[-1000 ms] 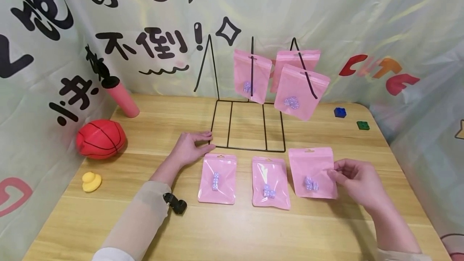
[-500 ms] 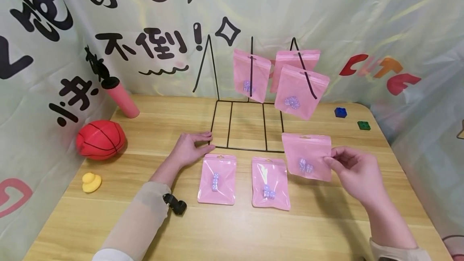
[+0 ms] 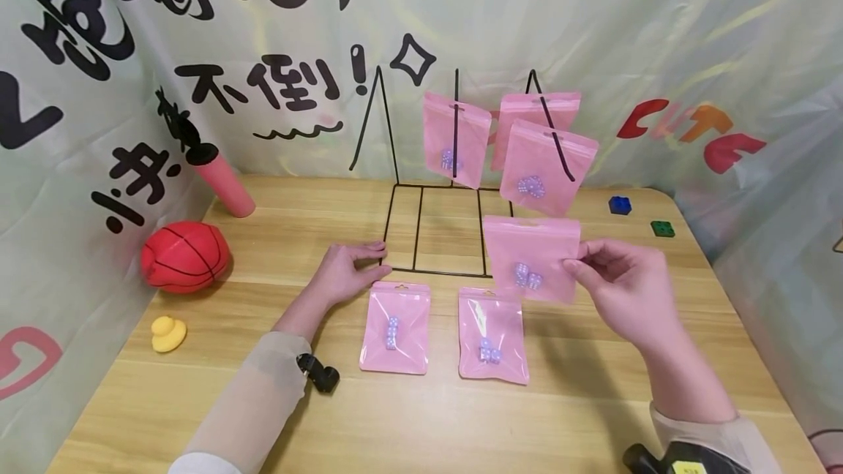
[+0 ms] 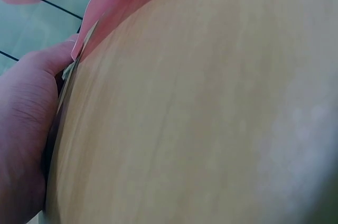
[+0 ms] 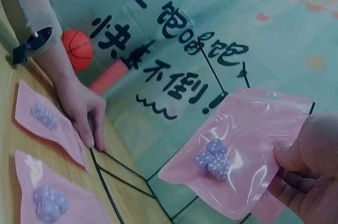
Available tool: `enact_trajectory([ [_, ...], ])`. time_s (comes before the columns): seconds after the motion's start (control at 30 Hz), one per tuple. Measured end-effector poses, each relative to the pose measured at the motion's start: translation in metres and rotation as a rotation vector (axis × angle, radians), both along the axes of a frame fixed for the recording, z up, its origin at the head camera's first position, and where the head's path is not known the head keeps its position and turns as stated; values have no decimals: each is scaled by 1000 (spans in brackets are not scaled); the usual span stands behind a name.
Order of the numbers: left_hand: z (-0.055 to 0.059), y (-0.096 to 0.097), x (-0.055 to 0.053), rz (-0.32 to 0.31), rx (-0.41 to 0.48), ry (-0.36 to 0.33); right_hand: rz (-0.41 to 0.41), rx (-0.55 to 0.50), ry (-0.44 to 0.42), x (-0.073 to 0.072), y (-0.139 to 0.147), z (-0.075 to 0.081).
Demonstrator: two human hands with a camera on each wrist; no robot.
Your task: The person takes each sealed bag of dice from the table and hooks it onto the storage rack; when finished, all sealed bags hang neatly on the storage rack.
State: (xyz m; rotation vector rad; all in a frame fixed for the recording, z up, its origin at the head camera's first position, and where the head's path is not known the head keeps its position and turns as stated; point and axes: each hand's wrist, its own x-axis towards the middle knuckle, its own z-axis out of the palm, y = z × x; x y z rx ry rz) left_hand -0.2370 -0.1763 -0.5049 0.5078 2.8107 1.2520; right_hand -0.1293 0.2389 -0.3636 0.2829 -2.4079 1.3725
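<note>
My right hand [image 3: 626,287] pinches the right edge of a pink zip bag [image 3: 533,258] between thumb and fingers, holding it above the table. Purple dice [image 5: 214,160] show through its front in the right wrist view. My left hand [image 3: 342,273] rests at the front left corner of a black wire display rack [image 3: 448,271], fingers straight and spread around the corner. Pink bags hang from the rack: one on the middle hook [image 3: 437,130], and a front bag [image 3: 549,167] partly covering another bag [image 3: 560,104] at the right. The left hook [image 3: 365,119] bears no bag.
Two more pink dice bags, a left one [image 3: 375,357] and a right one [image 3: 470,368], lie before the rack. A red ball [image 3: 184,258], yellow duck [image 3: 168,333] and pink pump [image 3: 225,185] are at left. Blue [image 3: 620,205] and green [image 3: 662,229] bricks lie far right.
My right hand has lifted the pink zip bag off the table and carried it up and leftward, toward the rack's right hook. My left hand stays at the rack's corner.
</note>
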Motion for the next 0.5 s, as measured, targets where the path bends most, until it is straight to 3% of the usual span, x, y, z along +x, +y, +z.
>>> enact_trajectory([
  [0.5,0,-1,1,-3,10,14,121,-178,19,-11,-37,19],
])
